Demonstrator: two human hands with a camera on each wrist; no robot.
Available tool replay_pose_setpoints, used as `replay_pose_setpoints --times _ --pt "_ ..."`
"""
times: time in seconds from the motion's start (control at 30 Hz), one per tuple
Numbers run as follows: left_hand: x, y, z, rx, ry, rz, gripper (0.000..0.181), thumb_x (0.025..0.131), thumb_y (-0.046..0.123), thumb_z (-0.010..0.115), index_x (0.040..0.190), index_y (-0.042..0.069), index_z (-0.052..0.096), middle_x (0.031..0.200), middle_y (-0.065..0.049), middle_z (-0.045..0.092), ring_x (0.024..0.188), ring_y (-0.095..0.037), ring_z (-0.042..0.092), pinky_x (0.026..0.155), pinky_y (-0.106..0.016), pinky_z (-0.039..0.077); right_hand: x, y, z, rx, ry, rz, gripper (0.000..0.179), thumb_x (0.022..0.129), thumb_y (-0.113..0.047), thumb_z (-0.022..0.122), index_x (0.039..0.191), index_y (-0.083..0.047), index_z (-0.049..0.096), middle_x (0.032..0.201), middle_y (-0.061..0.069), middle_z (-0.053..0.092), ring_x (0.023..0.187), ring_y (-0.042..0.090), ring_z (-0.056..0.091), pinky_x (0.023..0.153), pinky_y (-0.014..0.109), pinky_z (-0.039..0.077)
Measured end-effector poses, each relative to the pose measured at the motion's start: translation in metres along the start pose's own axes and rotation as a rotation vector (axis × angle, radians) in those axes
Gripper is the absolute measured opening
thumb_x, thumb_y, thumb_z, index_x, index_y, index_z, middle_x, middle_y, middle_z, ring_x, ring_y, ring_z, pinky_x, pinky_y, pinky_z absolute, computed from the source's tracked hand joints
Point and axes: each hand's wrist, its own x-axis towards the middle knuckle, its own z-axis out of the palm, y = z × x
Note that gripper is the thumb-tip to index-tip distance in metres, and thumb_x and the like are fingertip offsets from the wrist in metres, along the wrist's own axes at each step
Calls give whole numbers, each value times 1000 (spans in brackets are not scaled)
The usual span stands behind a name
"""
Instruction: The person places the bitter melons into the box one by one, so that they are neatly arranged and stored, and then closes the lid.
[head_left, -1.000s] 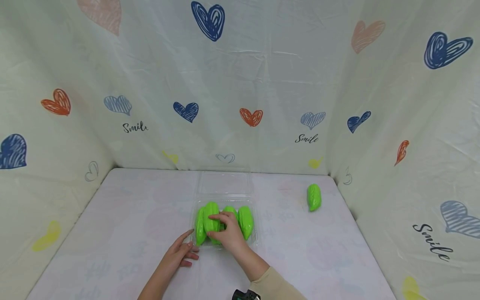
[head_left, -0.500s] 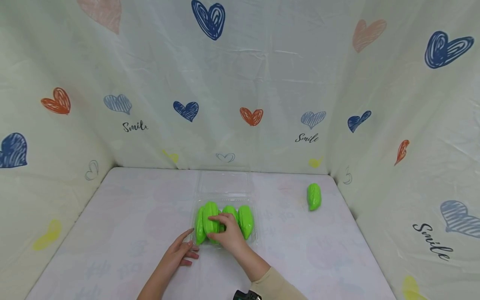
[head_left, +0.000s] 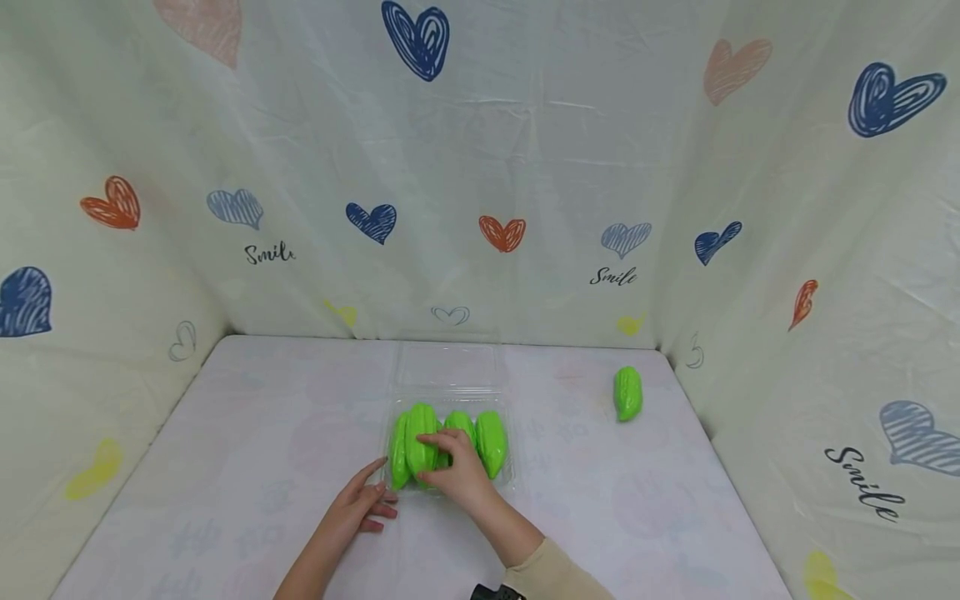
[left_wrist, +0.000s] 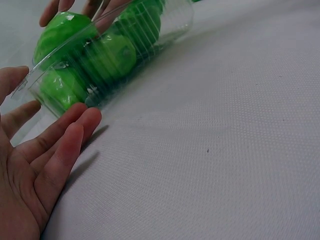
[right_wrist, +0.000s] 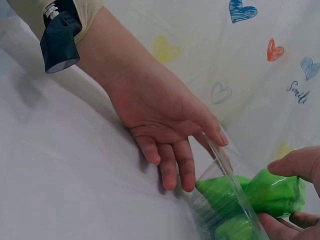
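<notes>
A clear plastic clamshell box (head_left: 448, 396) stands in the middle of the table with its lid laid back, holding several ridged, glossy green bitter melons. My right hand (head_left: 461, 475) pinches one bitter melon (head_left: 421, 435) lying uppermost, left of centre in the box; the right wrist view shows thumb and fingers on it. Beside it rest another bitter melon (head_left: 399, 454) at the left wall and one (head_left: 491, 442) at the right. My left hand (head_left: 360, 500) steadies the box's left front corner, its fingers extended and touching the wall; in the left wrist view that hand (left_wrist: 40, 160) holds nothing.
A lone bitter melon (head_left: 628, 394) lies at the table's back right. The white-covered table (head_left: 637, 517) is enclosed by a heart-printed curtain (head_left: 540, 167) at the back and both sides. A black camera (head_left: 497, 592) sits at the right cuff.
Almost nothing differs. My right hand and the pinched bitter melon have shifted only slightly; the left hand stays at the box corner.
</notes>
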Motion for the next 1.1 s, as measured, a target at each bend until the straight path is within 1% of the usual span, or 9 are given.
replay_pose_setpoints --times 0.13,0.2,0.23,0.3,0.43,0.6,0.73,0.97,1.1 --pt "1 -1 0 1 2 1 58 102 29 50 149 3 31 101 -16 69 85 -30 69 66 -39 55 -2 0 -3 71 -30 8 47 75 -1 80 120 -6 68 131 21 44 115 37 52 85 36 53" --pt "1 -1 1 -3 3 -3 57 102 28 50 149 3 31 101 -16 69 85 -30 69 66 -39 55 -2 1 -4 112 -42 14 48 75 1 79 121 -5 67 133 22 42 114 36 53 80 31 54" --pt "1 -1 1 -3 3 -2 57 102 28 50 149 3 31 101 -16 69 86 -31 69 66 -40 55 -3 1 -6 130 -43 5 49 75 2 79 122 -4 66 133 22 42 114 37 52 80 31 55" --pt "0 -1 1 -6 2 1 56 102 27 50 149 3 31 101 -17 69 86 -31 69 66 -39 55 -6 -5 -11 171 -47 -7 50 75 7 77 123 1 64 133 25 41 115 42 51 84 39 54" --pt "-1 0 1 -10 4 7 56 102 26 50 149 3 32 100 -17 69 85 -31 69 66 -39 55 -7 -6 -22 215 -50 -30 53 75 11 75 125 5 60 133 24 42 116 46 47 87 48 52" --pt "-1 0 2 -11 16 2 55 101 25 51 148 3 33 99 -16 69 84 -30 69 66 -39 55 -6 0 -36 229 -43 -62 53 77 8 75 127 4 59 133 20 45 116 47 47 88 47 51" --pt "-1 0 2 -9 18 2 55 101 25 51 149 3 32 100 -16 69 84 -30 69 66 -39 55 -5 2 -47 213 -21 -73 52 78 5 75 127 1 59 131 18 47 118 46 47 88 46 51" --pt "0 -1 1 -13 7 7 56 102 25 50 149 2 31 100 -17 68 84 -29 69 66 -37 55 -1 3 -66 91 29 -64 49 80 0 75 127 -3 60 129 17 51 114 40 53 84 37 53" --pt "1 -2 1 -16 0 11 56 102 25 50 149 2 31 101 -17 68 84 -29 69 66 -37 55 2 6 -77 75 54 -56 48 81 0 75 127 -3 61 127 17 53 111 37 56 84 37 53"
